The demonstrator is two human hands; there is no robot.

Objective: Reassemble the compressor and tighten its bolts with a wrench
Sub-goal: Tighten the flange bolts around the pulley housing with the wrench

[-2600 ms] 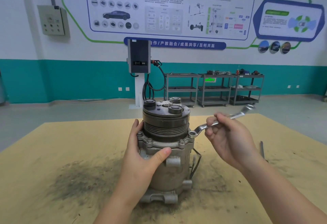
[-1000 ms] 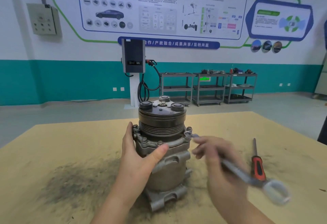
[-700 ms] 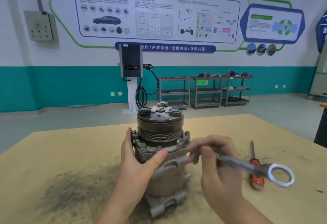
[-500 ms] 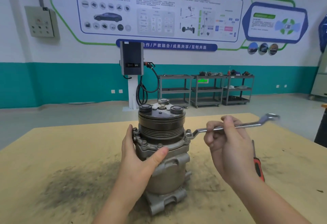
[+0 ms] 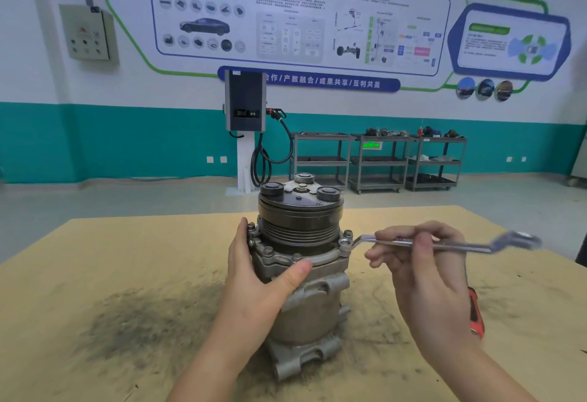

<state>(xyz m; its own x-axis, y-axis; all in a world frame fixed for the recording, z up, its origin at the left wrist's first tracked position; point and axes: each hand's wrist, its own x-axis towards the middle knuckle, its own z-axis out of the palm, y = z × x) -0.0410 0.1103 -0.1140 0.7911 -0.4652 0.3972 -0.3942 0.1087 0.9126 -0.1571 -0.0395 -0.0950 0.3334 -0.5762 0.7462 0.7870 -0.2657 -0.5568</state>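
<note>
A grey metal compressor point(image 5: 313, 303) stands upright on the wooden table point(image 5: 104, 252), with a dark grooved pulley point(image 5: 300, 214) on top. My left hand point(image 5: 257, 284) wraps around its left side, thumb pressed on the front flange. My right hand point(image 5: 425, 271) grips the shaft of a silver ring wrench point(image 5: 444, 244). The wrench lies about level, pointing right. Its near ring end sits on a bolt point(image 5: 344, 244) at the right of the flange. Several other bolts stand around the flange.
A red-handled screwdriver point(image 5: 475, 314) lies on the table behind my right wrist. Dark grime stains the tabletop left of the compressor. Beyond the table stand a charging post point(image 5: 246, 109) and metal shelf carts point(image 5: 378, 160) along the teal wall.
One second ago the wrench handle pointed toward me at the lower right. It has swung out and away to level on the right, ring end staying at the right flange bolt. My left hand kept its hold.
</note>
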